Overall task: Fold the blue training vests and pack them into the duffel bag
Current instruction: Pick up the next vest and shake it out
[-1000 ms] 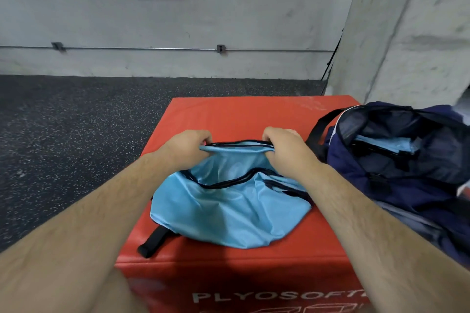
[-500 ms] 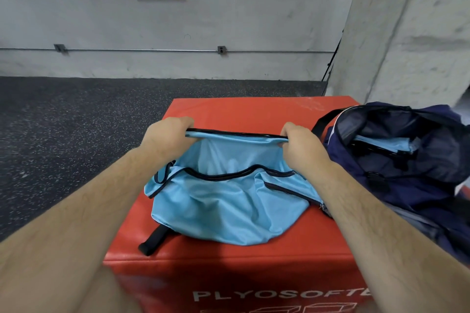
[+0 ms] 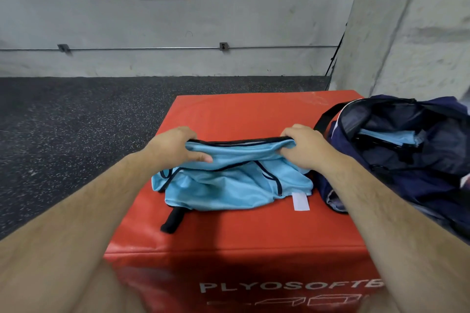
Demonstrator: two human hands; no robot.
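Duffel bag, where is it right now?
In the head view, the duffel bag sits open on the right of the red box, beside the blue vest.

vest [image 3: 229, 185] on box [image 3: 254, 231], duffel bag [image 3: 407, 173] at its right

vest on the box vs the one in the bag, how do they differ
The vest on the box is loose and crumpled; the vest in the bag looks folded flat. The left hand and right hand grip the first; nothing touches the second. Both are light blue.
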